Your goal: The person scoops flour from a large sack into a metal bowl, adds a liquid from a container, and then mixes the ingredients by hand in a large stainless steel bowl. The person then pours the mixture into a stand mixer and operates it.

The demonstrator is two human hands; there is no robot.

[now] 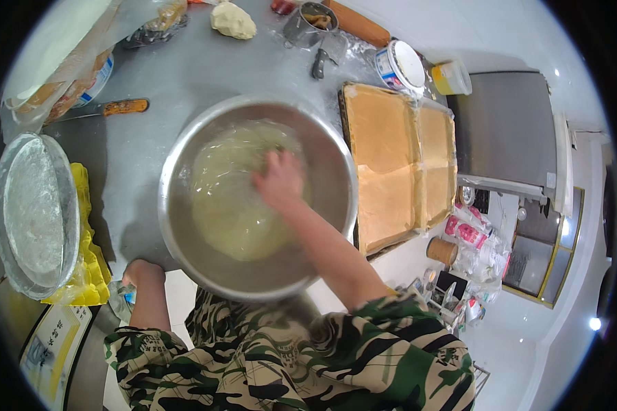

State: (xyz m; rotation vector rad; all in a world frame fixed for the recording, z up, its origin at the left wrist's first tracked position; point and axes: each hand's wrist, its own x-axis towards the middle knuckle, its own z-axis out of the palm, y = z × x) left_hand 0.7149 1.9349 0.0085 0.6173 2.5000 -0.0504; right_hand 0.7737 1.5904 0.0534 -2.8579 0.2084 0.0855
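A large steel mixing bowl [175,198] stands at the front of the grey worktop. Inside it lies a pale yellow-green, glossy liquid [230,219] with swirl marks on its surface. My right hand [281,178] reaches into this liquid; its fingers are smeared by motion, so whether they grip anything does not show. At the worktop's front edge, left of the bowl, my left hand [142,272] rests with its fingers mostly hidden. Beside it hangs a crumpled clear plastic piece [122,298] with some blue.
Paper-lined baking trays [384,164] lie right of the bowl. To the left are a plastic-covered round tub [38,212], yellow egg trays [86,246] and an orange-handled knife [125,107]. A dough lump [233,20], metal pot [311,26], scraper [330,51], rolling pin [358,22] and white bucket [401,66] stand behind.
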